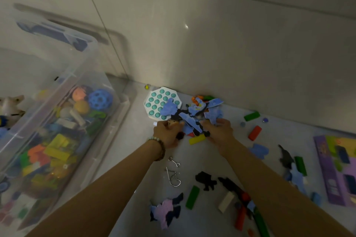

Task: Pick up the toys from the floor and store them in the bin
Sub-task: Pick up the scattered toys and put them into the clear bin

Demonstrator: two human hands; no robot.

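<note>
Both hands are closed on toys: the left hand [166, 134] has its fingers curled round a small tan toy [170, 122], and the right hand [218, 131] clutches the edge of a heap of blue and black puzzle pieces [196, 113] that lies between and just beyond the two hands. A yellow block [196, 139] sits right under the right hand's fingers. Past the left hand's knuckles, partly under the heap, lies a white pop toy [159, 102] with teal bubbles. Well off to the left of the left hand stands the clear bin [107, 86], already holding many toys. To the right of the right hand lie a red block [254, 132] and a green block [251, 116]. Behind the left wrist are wire puzzles [173, 175].
</note>
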